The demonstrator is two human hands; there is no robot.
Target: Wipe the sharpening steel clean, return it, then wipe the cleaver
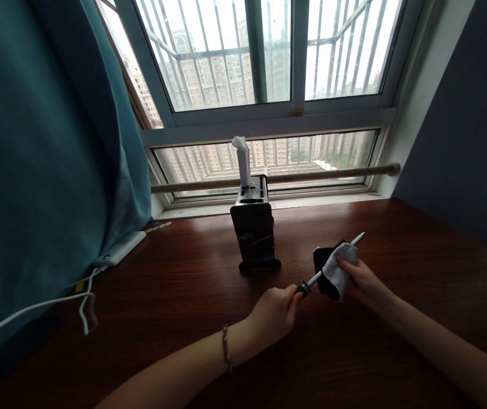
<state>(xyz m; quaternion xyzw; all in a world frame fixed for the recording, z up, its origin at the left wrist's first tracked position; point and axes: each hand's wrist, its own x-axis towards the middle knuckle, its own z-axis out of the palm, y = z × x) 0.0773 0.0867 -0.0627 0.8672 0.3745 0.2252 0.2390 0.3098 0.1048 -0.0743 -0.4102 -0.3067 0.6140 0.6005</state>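
I've got the left hand closed round the dark handle end of a slim white rod, holding it slanted above the wooden desk. My right hand pinches a white-and-black cloth wrapped about the rod's middle, so I judge this to be the wiping step, partway along. The bare tip pokes out beyond the cloth. Next I'd need a steady left grip while the cloth slides along the rod. The black knife block stands just behind, one white handle sticking up.

Knife block, teal curtain, perhaps a charger cable
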